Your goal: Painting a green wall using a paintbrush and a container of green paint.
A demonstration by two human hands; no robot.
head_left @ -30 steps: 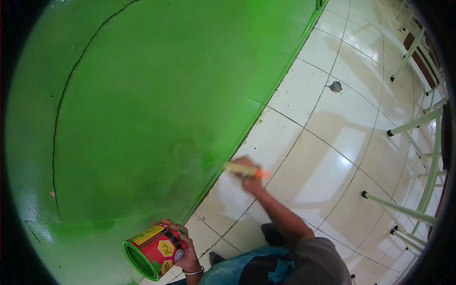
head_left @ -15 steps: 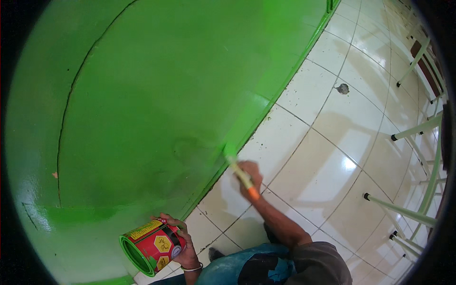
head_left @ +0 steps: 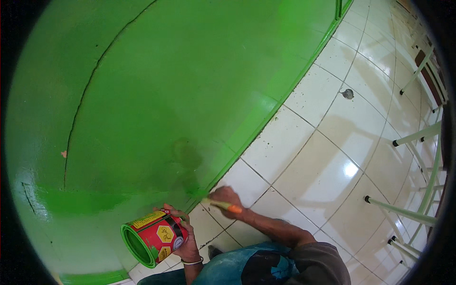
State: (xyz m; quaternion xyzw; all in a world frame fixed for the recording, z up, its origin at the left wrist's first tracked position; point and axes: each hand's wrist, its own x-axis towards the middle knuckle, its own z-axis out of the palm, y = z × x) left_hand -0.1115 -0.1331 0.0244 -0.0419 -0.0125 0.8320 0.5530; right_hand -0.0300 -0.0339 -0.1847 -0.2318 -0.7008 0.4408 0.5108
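Two hands share the work here, and we see both low in the view: our right hand (head_left: pixel 227 198) holds a paintbrush (head_left: pixel 219 204) and our left hand (head_left: pixel 186 240) holds a paint can (head_left: pixel 153 236). The brush lies nearly level, its long axis running from the orange handle end on the right, poking out past our knuckles, to the bristle end on the left, which sits right at the foot of the green wall (head_left: pixel 190 85) where it meets the tiled floor (head_left: pixel 323 156). So the wall's bottom edge lies just to the left of our right fingers, touching or almost touching the bristles; we cannot tell which. Our right fingers are closed around the handle. The can is tipped on its side with its green-rimmed mouth facing lower left, away from the brush, and it sits just beside and below the brush tip, nearer to the left hand than anything else. Our left fingers are wrapped shut around the red body of the can, a bangle showing on that wrist. The right hand is the one nearer the wall's base; pale green furniture legs (head_left: pixel 403 213) stand well apart on the right.
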